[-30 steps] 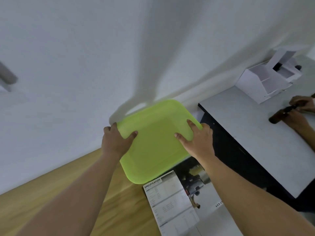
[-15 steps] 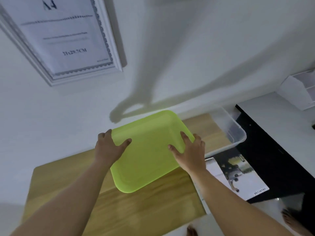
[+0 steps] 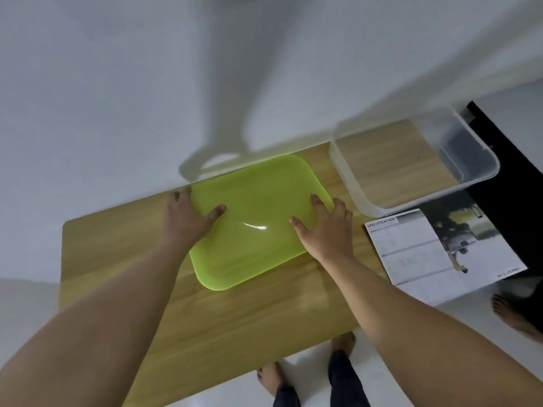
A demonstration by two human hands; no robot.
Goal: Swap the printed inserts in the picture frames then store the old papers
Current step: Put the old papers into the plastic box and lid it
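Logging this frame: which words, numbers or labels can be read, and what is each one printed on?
"SPECIFICATION": heading in the top left corner of the printed sheet.
Table rows under that heading: too small to read.
Short dark line near the sheet's lower right corner: blurred, unreadable.
Green lid and clear bin: no text visible.

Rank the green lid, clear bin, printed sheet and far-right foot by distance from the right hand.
1. green lid, gripped by the right hand at its right edge.
2. clear bin and printed sheet, both rightward: too close to call.
3. foot, on the floor, far right.
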